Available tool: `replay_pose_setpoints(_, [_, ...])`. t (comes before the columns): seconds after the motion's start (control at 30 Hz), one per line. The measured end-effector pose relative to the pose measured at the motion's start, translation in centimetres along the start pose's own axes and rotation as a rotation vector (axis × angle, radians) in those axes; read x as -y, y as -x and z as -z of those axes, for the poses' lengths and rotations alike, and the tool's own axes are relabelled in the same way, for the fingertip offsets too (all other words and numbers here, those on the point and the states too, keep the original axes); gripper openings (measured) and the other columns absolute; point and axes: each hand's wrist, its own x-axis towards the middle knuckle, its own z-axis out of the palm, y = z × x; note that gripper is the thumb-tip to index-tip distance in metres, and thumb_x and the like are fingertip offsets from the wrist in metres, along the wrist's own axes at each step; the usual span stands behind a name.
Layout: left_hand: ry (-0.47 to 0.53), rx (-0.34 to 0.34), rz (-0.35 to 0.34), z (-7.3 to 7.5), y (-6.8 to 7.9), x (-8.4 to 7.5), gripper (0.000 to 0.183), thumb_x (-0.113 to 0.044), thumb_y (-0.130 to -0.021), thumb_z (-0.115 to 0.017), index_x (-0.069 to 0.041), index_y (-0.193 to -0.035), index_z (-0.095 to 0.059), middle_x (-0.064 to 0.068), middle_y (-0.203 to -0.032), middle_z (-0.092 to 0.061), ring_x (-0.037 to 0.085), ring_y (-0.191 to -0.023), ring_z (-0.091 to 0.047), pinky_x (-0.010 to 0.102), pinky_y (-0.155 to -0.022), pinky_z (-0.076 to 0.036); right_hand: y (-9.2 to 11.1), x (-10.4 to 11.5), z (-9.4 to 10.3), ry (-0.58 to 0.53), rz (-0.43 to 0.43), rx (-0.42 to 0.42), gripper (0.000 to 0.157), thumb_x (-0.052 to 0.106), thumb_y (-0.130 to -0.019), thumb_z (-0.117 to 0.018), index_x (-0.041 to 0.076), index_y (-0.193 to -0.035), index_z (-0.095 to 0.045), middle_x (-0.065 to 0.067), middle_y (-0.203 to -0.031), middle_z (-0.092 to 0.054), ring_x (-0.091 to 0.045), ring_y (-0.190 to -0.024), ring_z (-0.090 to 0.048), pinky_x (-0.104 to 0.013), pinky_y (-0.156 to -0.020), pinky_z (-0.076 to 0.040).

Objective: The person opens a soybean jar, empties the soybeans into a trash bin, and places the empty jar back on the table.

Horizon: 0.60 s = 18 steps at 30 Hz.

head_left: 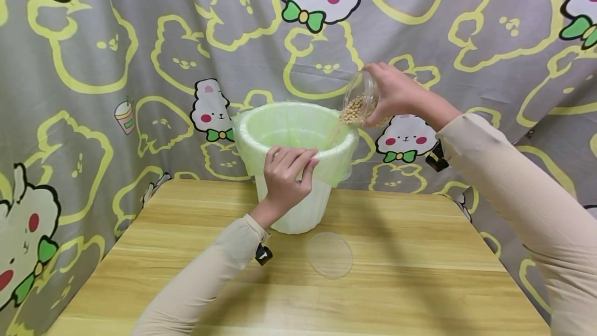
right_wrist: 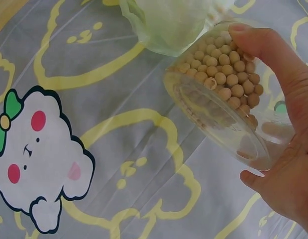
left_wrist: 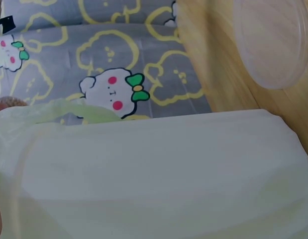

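At the stage I monitored remotely, beans (right_wrist: 226, 72) were being poured from a clear jar (head_left: 358, 87) into a bin (head_left: 303, 209). The jar was tilted above the bin's right edge, its mouth toward the opening, and a faint trail of beans ran down inside. The right hand (head_left: 396, 89) held the jar securely, thumb and fingers spread around its wall; the left hand (head_left: 286, 178) had its fingers bent over the bin's near rim, gripping it through the green bag (head_left: 341, 167). I counted two preparations as done: the bag was folded over the bin's rim, and a clear lid (head_left: 330, 255), presumably the jar's, lay on the table (head_left: 396, 284) just in front of the bin. Many beans remained in the jar, so I judged the pour unfinished; how many lay inside the bin, I could not tell.
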Motion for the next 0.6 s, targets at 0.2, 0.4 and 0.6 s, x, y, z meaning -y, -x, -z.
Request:
replay_pose_setpoints(0.2, [-0.003, 0.002, 0.001, -0.01, 0.09, -0.01, 0.011, -0.018, -0.090, -0.075, -0.012, -0.096, -0.081, 0.002, -0.086, -0.077, 0.020, -0.078, -0.069, 0.043, -0.087, -0.050, -0.12, 0.18, -0.24, 0.022, 0.009, -0.019, 0.127, 0.029, -0.058, -0.098, 0.002, -0.158, -0.025, -0.027, -0.150, -0.040, -0.044, -0.132, -0.043, -0.064, -0.108, -0.042])
replay_pose_setpoints(0.4, [-0.004, 0.003, 0.002, -0.07, 0.16, 0.01, 0.011, -0.019, -0.089, -0.076, -0.012, -0.096, -0.082, 0.002, -0.086, -0.077, 0.020, -0.077, -0.069, 0.043, -0.086, -0.050, -0.37, 0.58, -0.21, 0.044, 0.024, -0.020, 0.128, 0.029, -0.058, -0.098, 0.002, -0.158, -0.024, -0.028, -0.153, -0.039, -0.047, -0.137, -0.041, -0.065, -0.112, -0.038])
replay_pose_setpoints(0.6, [-0.004, 0.005, 0.004, -0.12, 0.16, 0.06, 0.012, -0.019, -0.089, -0.076, -0.012, -0.097, -0.081, 0.001, -0.086, -0.077, 0.020, -0.077, -0.068, 0.043, -0.086, -0.050, -0.57, 0.98, -0.17, 0.089, 0.051, -0.028, 0.128, 0.030, -0.056, -0.099, 0.001, -0.157, -0.026, -0.029, -0.150, -0.042, -0.048, -0.137, -0.040, -0.064, -0.115, -0.034])
